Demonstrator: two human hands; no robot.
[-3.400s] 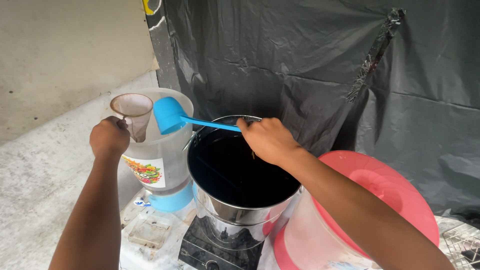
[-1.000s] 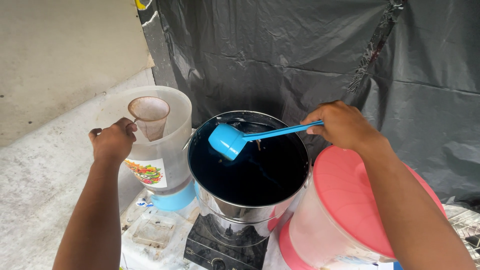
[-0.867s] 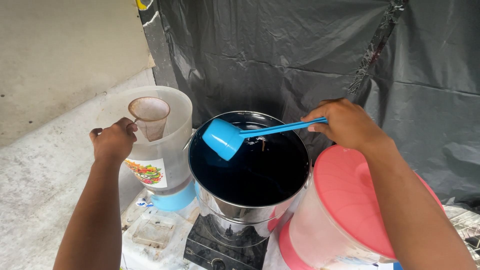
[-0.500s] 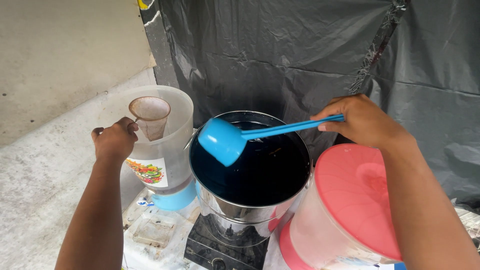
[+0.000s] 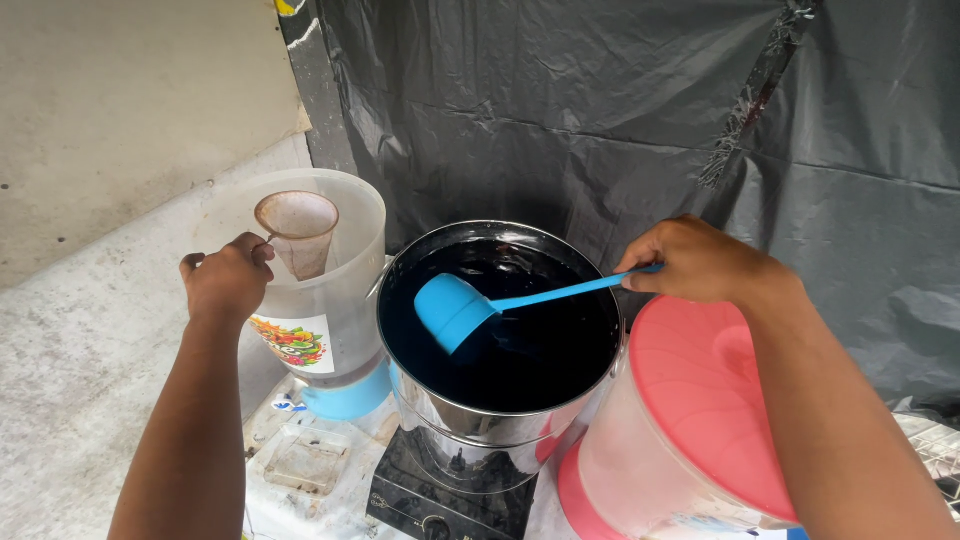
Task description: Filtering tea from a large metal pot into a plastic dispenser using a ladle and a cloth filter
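While my right hand (image 5: 700, 262) is closed around the far end of the blue ladle (image 5: 455, 310), its bowl hangs low over the dark liquid in the steel pot (image 5: 500, 440), roughly left of the pot's centre; whether the bowl is full I cannot tell from the head view, since I see mostly its underside and outer wall. My left hand (image 5: 228, 280) is wrapped tight on the thin handle of the small cloth strainer (image 5: 297, 225), which sits in the mouth of the translucent jug (image 5: 345, 300) with the blue base, just beside the pot on its left.

To do this step well, I judge that I should keep the ladle bowl level and carry it across the pot's rim without brushing it; the jug's mouth and the pot nearly touch, so any crossing is short and a drip would likely land on the black stove (image 5: 450, 500) or the white surface below. I would hold the strainer centred and steady over the jug, clear of the wall; a slow pour into its middle seems safest, because the cloth cone is narrow and could overflow. The pink-lidded bucket (image 5: 700, 400) sits under my right forearm; I should keep the elbow from leaning on it.
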